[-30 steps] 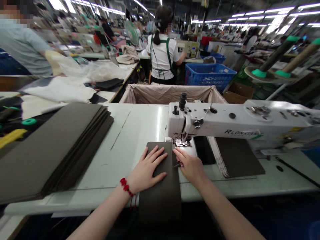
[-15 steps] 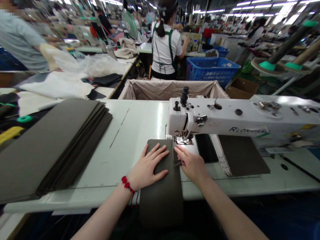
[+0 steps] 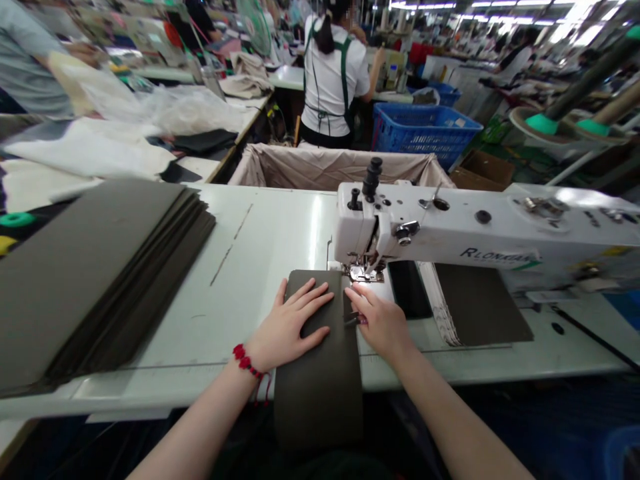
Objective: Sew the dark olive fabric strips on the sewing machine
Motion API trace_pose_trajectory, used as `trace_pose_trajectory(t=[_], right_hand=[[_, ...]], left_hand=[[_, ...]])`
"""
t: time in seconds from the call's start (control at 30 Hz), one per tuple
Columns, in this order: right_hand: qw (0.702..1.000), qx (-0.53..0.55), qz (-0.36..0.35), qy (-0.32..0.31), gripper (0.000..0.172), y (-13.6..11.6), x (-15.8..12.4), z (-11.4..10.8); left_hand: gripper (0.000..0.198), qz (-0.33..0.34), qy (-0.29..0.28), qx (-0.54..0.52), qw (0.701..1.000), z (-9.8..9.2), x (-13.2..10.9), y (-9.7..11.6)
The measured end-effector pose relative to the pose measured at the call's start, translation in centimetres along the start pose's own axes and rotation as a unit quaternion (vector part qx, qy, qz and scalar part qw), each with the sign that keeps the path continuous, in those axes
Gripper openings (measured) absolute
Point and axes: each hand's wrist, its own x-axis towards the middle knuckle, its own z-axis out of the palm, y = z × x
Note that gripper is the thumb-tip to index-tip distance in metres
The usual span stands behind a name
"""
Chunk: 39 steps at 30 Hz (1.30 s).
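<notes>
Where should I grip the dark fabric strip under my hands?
Grip the strip by its near end, from your side of the table: that end hangs free over the front edge, while your left hand and right hand rest on the far end.

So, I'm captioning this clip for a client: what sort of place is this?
Most likely a large sewing factory: an industrial sewing machine, a stack of cut dark panels on the white work table, and a co-worker in an apron among rows of workstations.
</notes>
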Motion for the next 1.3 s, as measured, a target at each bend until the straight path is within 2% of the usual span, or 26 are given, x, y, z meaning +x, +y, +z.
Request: trace_pose_trajectory(t=[1.3], right_hand=[[1.0,-0.007,-0.003,0.004,0.04,0.01,-0.01,-0.13]], left_hand=[[0.046,-0.003,0.007,-0.031,1.0,0.17,-0.09,-0.38]])
